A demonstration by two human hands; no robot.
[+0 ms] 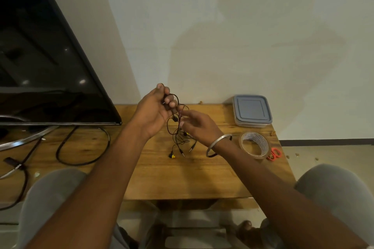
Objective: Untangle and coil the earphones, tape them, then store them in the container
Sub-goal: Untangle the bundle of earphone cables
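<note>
A tangle of thin dark earphones (178,137) hangs above the wooden table (182,176), its yellow-tipped bud and metal jack plugs trailing onto the wood. My left hand (155,111) is raised and grips the upper loops of the cords with curled fingers. Just below and to the right, my right hand (199,127) pinches a strand of the same tangle at its fingertips. A roll of clear tape (255,144) lies flat at the right. The grey-lidded plastic container (252,111) sits closed at the table's back right corner.
Small red scissors (274,154) lie right of the tape near the table's right edge. A large black screen (40,56) leans at the left, with thick black cables (81,147) looped on the wood in front of it. My knees are below the table's front edge.
</note>
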